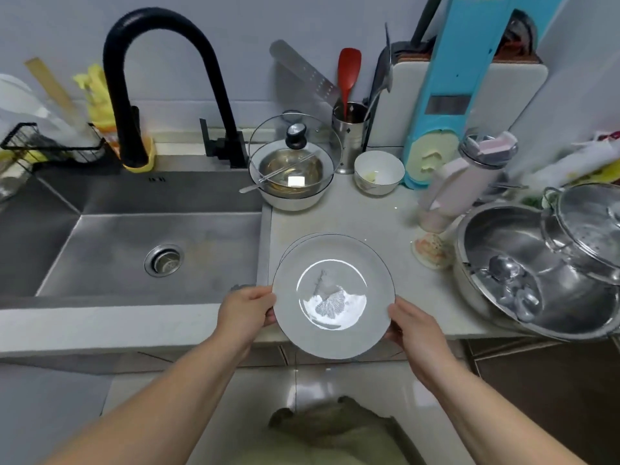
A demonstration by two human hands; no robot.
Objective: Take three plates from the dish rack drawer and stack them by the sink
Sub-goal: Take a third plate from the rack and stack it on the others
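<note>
- Both hands are gripping one plate by its rim: the left hand is pinching the left edge, thumb on top, and the right hand is clasping the right edge.
- That plate is sitting level and face up, its near half hanging past the front edge of the counter, its far half over the counter.
- Behind and beneath it, the rim of another plate is peeking out at the upper left, lying on the counter just beside the sink; how many are lying there cannot be told.
- The counter edge along the sink is running close by the left side of both plates.
- Bare counter is lying open beyond the plates, up to a pot with a glass lid leaning in it and a small bowl.
- To the right, a pink bottle is lying tipped, and a steel basin is overhanging the counter's front edge, near the right hand but apart from it.
- A black faucet is arching over the empty sink.
</note>
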